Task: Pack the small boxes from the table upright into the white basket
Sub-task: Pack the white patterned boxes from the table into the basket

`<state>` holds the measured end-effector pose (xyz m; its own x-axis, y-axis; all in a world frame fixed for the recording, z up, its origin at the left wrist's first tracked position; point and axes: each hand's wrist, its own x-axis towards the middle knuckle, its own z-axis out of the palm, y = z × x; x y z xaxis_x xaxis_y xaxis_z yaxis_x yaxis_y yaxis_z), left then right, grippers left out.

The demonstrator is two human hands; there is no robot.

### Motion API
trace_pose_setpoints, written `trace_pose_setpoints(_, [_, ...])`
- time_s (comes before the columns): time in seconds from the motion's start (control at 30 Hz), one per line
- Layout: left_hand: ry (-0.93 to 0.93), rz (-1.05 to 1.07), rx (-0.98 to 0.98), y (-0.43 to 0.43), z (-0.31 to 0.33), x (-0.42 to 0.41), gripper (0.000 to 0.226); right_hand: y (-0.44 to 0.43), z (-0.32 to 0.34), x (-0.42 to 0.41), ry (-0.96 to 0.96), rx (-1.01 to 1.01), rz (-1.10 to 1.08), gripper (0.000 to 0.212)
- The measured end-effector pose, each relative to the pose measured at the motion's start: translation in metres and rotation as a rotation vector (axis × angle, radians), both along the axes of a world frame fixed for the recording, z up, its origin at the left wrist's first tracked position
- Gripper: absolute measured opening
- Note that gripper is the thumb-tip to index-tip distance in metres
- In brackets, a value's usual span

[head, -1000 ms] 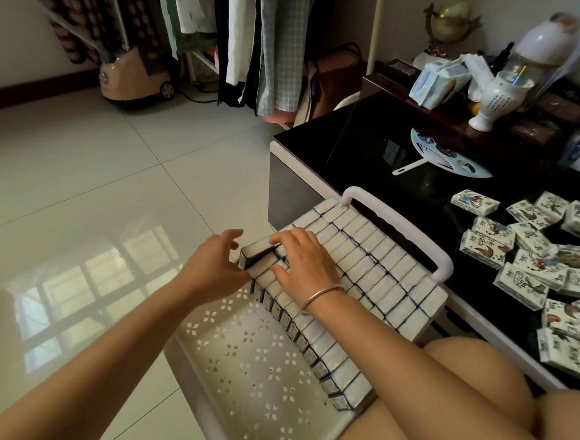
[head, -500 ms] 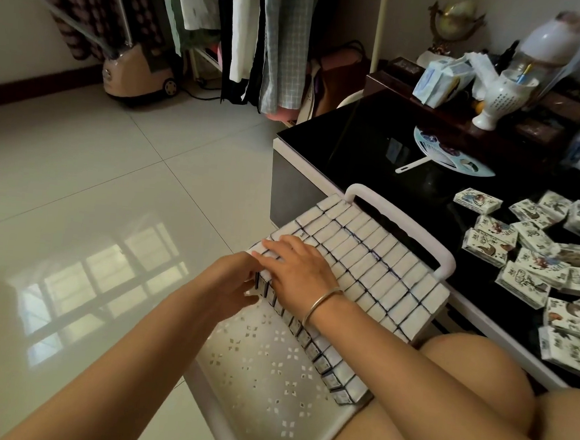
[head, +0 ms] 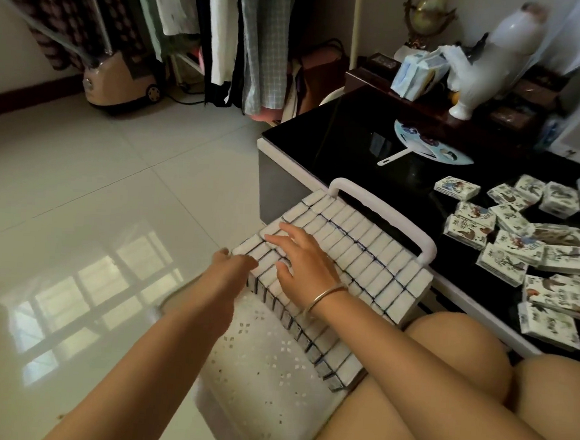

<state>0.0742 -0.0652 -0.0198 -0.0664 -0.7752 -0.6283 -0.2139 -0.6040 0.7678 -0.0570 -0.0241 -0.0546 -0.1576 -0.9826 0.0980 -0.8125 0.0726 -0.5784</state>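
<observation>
The white basket [head: 382, 205] rests on my lap against the black table's front edge. Several rows of small white boxes [head: 365, 249] stand upright in its far half. Its perforated floor [head: 265, 359] shows bare in the near half. My right hand [head: 304, 258] lies flat, fingers spread, on the tops of the leftmost packed boxes. My left hand [head: 233, 267] presses against the near-left side of the same rows; its fingers are partly hidden. More small boxes with printed pictures [head: 506, 242] lie loose on the table at the right.
The black glass table [head: 349, 138] carries a round hand fan [head: 431, 147], tissue packs [head: 419, 70] and a white ceramic holder [head: 470, 81] at its back. Hanging clothes [head: 246, 38] and a garment steamer [head: 120, 74] stand on the tiled floor to the left. My knees [head: 461, 348] sit under the basket's right side.
A box that stood tilted between my hands at the rows' near-left end is now pushed flush into the rows. My left hand has closed in against the side; my right hand flattened on top.
</observation>
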Motion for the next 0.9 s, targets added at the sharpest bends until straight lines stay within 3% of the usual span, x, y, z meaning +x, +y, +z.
trace_pose_setpoints(0.07, [-0.052,0.015,-0.270,0.018,0.013,-0.016,0.045,0.012,0.004,-0.005,-0.062,-0.015,-0.083,0.045])
trace_pose_setpoints(0.17, [0.115,-0.185,-0.517,0.053,0.031,-0.053,0.029,0.031,0.015,-0.030,-0.042,-0.063,-0.173,0.041])
trace_pose_setpoints(0.3, [0.156,-0.418,-0.641,0.086,0.025,-0.114,0.030,0.075,0.029,-0.091,0.053,0.049,-0.409,0.038])
trace_pose_setpoints(0.53, [0.078,-0.835,-0.782,0.130,-0.011,-0.215,0.030,0.195,0.050,-0.204,0.039,0.011,-0.916,0.027])
trace_pose_setpoints(0.67, [-0.005,-1.033,-0.851,0.141,-0.027,-0.260,0.029,0.250,0.037,-0.253,0.004,0.290,-1.078,0.016])
trace_pose_setpoints(0.73, [-0.071,-1.072,-0.881,0.137,-0.034,-0.274,0.031,0.254,0.022,-0.254,-0.022,0.423,-1.040,0.029])
trace_pose_setpoints(0.9, [-0.171,-1.155,-1.038,0.130,-0.039,-0.311,0.038,0.240,0.009,-0.248,0.020,0.481,-1.073,0.093])
